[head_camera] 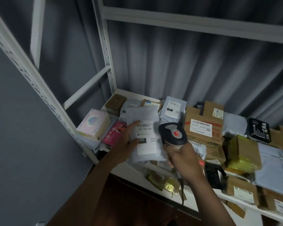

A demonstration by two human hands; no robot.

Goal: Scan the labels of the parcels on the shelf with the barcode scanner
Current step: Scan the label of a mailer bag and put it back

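The right hand [183,159] comes in from 5 o'clock, its grip clenched round the handle of the scanner [172,133]. The scanner's dark head, with a grey top and a red mark, sits just right of centre and points toward 11 o'clock, at the mailer beside it. Its cable [182,190] hangs below the wrist.

The left hand [126,144] reaches in from 7 o'clock and grasps the grey mailer [144,115] by its left edge, thumb and fingertips pressed on the white label [146,136]. The label reads 231-239-K01, with a barcode above and a black patch marked 231 below. The mailer is tilted up toward the camera, over the other parcels on the shelf [194,201].

At 9 o'clock from the mailer lie a pink box [113,133] and, just beyond it, a pastel box [93,123] at the shelf's left end. At 3 o'clock from the scanner stands a brown carton [203,126] with a barcode label. Further right are a yellow-green parcel [242,152] and a black packet [259,130] with white lettering.

Toward 12 o'clock a second grey mailer [172,109] also shows a 231 patch, with a dark brown box [115,102] at the back left corner. A grey curtain [186,62] hangs behind the white shelf frame [107,51].
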